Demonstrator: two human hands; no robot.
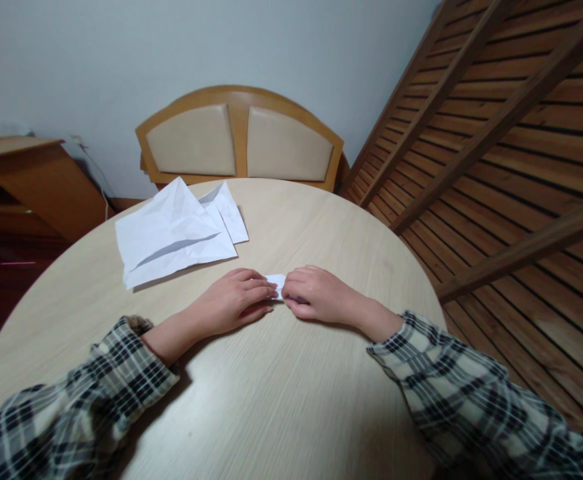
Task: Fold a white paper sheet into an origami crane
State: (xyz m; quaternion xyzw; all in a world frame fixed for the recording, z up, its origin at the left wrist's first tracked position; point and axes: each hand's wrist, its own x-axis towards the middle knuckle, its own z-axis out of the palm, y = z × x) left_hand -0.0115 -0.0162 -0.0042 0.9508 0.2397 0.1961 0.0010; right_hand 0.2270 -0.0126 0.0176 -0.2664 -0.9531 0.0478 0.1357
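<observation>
A small folded piece of white paper (276, 285) lies on the round table, mostly covered by my two hands. From its left side, my left hand (236, 297) holds it, fingers laid over its edge and thumb lower down near the tabletop. My right hand (319, 293) is closed on the right end, with its fingers curled round and the tips partly hidden. Only a narrow white strip shows between the hands. Further back on the left rests a large creased white sheet (171, 233), overlapping a smaller folded white sheet (229, 213).
The pale wooden round table (281, 400) fills the foreground. Behind it stands a wooden headboard with padded panels (191, 140) against the wall. A slatted wooden screen (511, 133) leans along the right. At the left is a wooden desk (26, 180) with a cable beside it.
</observation>
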